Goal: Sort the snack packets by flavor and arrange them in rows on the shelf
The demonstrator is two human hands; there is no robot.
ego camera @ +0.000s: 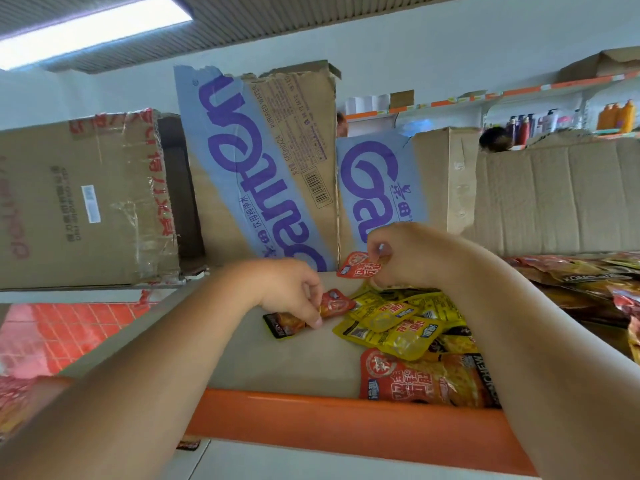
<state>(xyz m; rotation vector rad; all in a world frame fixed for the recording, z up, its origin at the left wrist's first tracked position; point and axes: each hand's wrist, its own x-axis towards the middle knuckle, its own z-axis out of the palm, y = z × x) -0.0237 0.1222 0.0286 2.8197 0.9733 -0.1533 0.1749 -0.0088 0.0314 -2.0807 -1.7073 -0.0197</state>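
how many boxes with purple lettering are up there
2. A tall box stands at centre, beyond the left hand; a shorter box adjoins it on the right, behind the right hand. More may be hidden.

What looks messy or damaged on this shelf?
The yellow packets lie in a jumbled, overlapping heap at odd angles, not in rows. Behind them, the purple-lettered cardboard box has a ragged, torn top edge.

Snack packets (391,323) are lying piled on the shelf (277,362) at its right; cartons (263,161) are standing behind them, along the back.
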